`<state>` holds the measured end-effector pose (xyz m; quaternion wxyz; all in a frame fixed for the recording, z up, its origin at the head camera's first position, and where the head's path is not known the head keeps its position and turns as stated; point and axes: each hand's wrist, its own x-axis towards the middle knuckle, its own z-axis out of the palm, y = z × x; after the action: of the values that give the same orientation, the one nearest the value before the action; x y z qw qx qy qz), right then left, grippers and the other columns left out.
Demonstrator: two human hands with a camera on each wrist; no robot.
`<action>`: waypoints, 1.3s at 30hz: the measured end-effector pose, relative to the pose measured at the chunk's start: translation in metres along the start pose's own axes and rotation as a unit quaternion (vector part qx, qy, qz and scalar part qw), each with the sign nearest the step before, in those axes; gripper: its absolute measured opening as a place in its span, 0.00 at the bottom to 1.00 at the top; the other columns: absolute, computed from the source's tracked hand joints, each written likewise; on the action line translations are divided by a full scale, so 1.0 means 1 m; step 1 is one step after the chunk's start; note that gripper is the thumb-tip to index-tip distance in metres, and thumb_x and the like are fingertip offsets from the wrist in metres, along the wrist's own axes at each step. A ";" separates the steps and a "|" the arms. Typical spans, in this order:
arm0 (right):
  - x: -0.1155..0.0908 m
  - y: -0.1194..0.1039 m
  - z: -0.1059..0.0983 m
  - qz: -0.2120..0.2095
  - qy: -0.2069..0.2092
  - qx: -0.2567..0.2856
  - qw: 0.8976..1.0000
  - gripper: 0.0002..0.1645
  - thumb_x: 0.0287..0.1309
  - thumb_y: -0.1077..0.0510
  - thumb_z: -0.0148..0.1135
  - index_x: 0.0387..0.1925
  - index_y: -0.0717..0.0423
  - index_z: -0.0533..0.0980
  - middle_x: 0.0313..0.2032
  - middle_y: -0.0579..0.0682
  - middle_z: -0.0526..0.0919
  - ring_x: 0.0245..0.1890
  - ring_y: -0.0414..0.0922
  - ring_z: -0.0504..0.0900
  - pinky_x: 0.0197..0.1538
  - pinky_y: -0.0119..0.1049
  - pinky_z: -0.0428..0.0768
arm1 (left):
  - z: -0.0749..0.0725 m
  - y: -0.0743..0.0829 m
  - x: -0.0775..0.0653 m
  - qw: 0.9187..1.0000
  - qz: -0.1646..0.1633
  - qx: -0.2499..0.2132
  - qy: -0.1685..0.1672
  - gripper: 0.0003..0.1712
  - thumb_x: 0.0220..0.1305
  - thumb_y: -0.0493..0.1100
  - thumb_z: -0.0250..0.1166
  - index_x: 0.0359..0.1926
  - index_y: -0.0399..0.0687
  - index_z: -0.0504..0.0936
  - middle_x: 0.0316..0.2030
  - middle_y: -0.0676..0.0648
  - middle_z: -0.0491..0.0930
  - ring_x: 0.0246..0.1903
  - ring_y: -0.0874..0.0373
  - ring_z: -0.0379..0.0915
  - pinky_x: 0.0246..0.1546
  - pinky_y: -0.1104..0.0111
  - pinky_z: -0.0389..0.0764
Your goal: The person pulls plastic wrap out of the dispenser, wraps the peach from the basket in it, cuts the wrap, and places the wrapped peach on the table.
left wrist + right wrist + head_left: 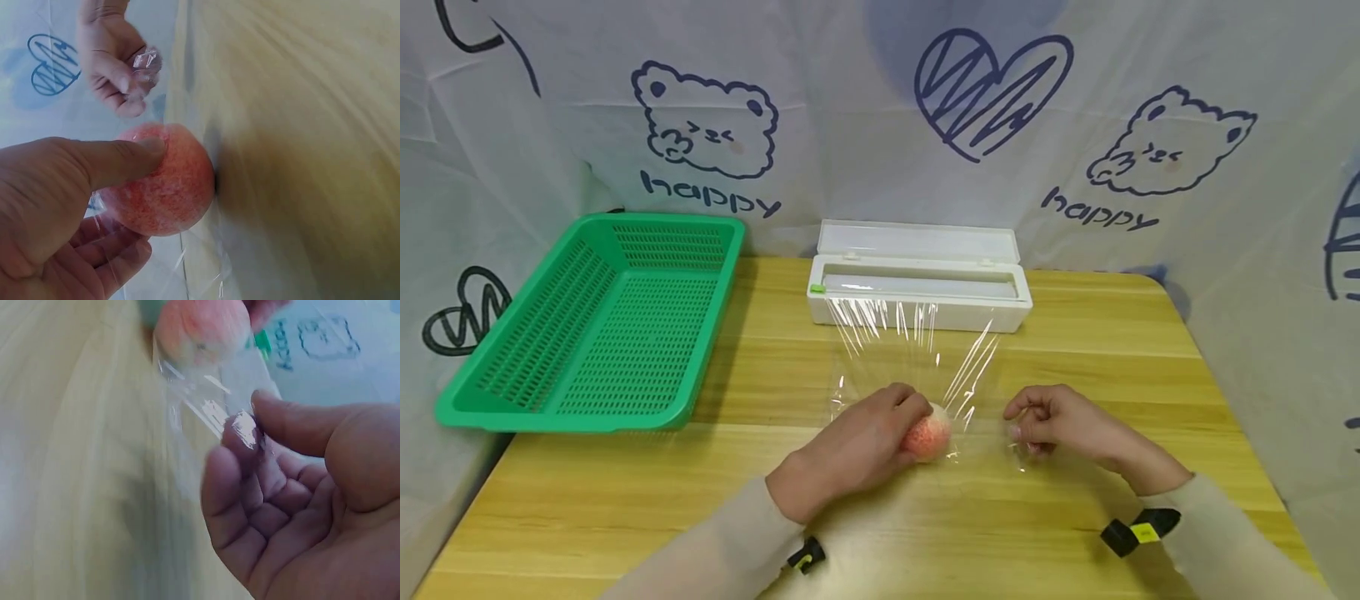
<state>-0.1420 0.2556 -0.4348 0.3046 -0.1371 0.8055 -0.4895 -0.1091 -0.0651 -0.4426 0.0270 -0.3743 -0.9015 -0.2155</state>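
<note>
- Green mesh basket [602, 325] upper left, white film dispenser [917, 283] top centre, wooden bench [1150, 350].
- Left hand [857, 446] grips round pink peach [927, 435], frame centre.
- Right hand [1052, 425] pinches clear, crinkly cling film [917, 350] edge.

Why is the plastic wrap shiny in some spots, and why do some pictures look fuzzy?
Head view: sharp; white glare streaks run along the cling film from the dispenser box. Left wrist view: the peach and left hand are fairly clear, the wooden table smeared with blur. Right wrist view: the right hand shows glare on its pinched film; everything behind is out of focus.
</note>
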 end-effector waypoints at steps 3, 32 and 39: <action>0.003 0.006 -0.003 0.023 0.043 -0.022 0.999 0.17 0.72 0.61 0.65 0.52 0.72 0.76 0.29 0.54 0.83 0.26 0.44 0.81 0.30 0.38 0.82 | -0.002 -0.002 0.003 0.999 -0.022 -0.026 -0.025 0.26 0.66 0.52 0.76 0.59 0.48 0.77 0.56 0.47 0.79 0.53 0.55 0.80 0.56 0.62 0.84; 0.050 -0.029 0.097 -0.290 0.216 -0.460 0.811 0.52 0.52 0.47 0.83 0.73 0.61 0.69 0.58 0.56 0.77 0.56 0.55 0.76 0.62 0.50 0.79 | -0.016 -0.033 0.019 0.976 -0.126 -0.153 -0.094 0.34 0.67 0.57 0.74 0.69 0.55 0.75 0.50 0.52 0.87 0.45 0.60 0.82 0.50 0.64 0.82; 0.063 -0.041 0.083 -0.255 0.167 -0.433 0.848 0.44 0.55 0.42 0.81 0.66 0.60 0.75 0.58 0.57 0.79 0.59 0.55 0.78 0.66 0.52 0.78 | -0.030 -0.038 0.021 0.976 -0.153 -0.119 -0.096 0.34 0.71 0.57 0.69 0.72 0.49 0.76 0.63 0.48 0.83 0.64 0.51 0.77 0.69 0.55 0.74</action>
<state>-0.1421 0.1449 -0.4489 -0.0602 -0.3720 0.9111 -0.1670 -0.1534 -0.0868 -0.4253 -0.1376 -0.2509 -0.9145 -0.2859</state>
